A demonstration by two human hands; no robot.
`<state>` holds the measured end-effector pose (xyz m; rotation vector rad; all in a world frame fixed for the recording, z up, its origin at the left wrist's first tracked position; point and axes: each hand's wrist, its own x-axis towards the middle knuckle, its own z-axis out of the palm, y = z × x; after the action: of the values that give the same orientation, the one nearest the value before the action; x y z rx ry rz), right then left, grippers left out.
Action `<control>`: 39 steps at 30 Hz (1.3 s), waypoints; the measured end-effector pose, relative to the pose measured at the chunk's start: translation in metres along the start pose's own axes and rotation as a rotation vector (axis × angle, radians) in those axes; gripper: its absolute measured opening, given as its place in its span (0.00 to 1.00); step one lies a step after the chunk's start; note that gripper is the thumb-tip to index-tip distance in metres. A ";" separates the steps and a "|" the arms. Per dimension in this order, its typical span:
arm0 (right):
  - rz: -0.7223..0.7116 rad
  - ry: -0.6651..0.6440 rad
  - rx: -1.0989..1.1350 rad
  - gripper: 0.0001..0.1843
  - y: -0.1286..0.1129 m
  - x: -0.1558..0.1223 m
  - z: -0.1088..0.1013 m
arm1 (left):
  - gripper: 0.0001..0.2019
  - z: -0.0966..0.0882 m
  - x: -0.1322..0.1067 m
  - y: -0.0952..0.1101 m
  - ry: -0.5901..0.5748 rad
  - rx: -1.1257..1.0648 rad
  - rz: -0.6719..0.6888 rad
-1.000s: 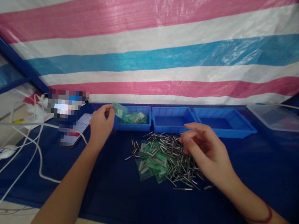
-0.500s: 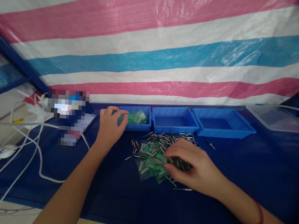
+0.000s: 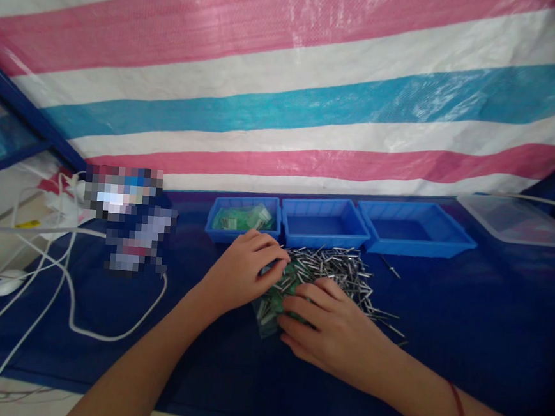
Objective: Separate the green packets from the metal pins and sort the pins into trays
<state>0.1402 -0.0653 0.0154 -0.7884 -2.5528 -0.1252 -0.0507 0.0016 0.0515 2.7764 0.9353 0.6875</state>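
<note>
The right hand [image 3: 330,324] is palm down with its fingers bent over the green bags [image 3: 265,319] and thumb tucked low; whether it pinches one or only presses on them, I cannot tell. The left hand [image 3: 249,263] curls at the pile's left edge, thumb and forefinger leaving a narrow gap; its fingertips hide whatever they may touch, so I cannot tell if it holds anything.

Under and between the hands, the bags lie on the table [image 3: 226,370], mixed at the near left side of a heap of loose metal pins [image 3: 335,264]. The pins spread away to the right, some pointing out past the right hand, and a lone pin [image 3: 391,266] lies apart, just in front of the right tray [image 3: 413,246].

For clean handling, I would pinch one bag by its edge, lift it gently and let any stray pins slide off, keeping the other hand's fingers light so sharp-looking tips don't prick skin or film.

Beyond the pile stand the left tray [image 3: 244,237], with more green bags inside, and the middle tray [image 3: 323,240]. A white cable [image 3: 104,338] loops well to the left.
</note>
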 end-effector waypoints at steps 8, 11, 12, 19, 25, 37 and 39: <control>-0.058 -0.058 -0.029 0.06 0.009 -0.002 -0.013 | 0.13 -0.003 0.001 0.004 -0.152 -0.029 -0.001; -0.083 0.000 -0.046 0.04 0.008 -0.002 -0.012 | 0.14 -0.004 0.002 0.007 -0.170 -0.089 -0.002; -0.086 0.009 -0.052 0.05 0.007 -0.002 -0.011 | 0.15 -0.004 0.001 0.008 -0.176 -0.113 -0.007; -0.053 0.070 -0.073 0.08 0.006 -0.001 -0.011 | 0.22 0.006 -0.003 0.011 -0.165 -0.245 0.071; 0.002 0.091 -0.033 0.11 0.008 -0.001 -0.018 | 0.30 0.020 -0.002 0.010 -0.170 -0.313 0.179; 0.142 0.249 -0.031 0.05 0.014 -0.005 -0.027 | 0.19 0.020 0.000 0.010 -0.046 -0.272 0.141; 0.182 0.277 -0.009 0.04 0.015 -0.007 -0.026 | 0.17 0.020 0.000 0.010 -0.029 -0.271 0.133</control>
<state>0.1646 -0.0618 0.0348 -0.9322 -2.2126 -0.1741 -0.0358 -0.0063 0.0361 2.6149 0.6045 0.7309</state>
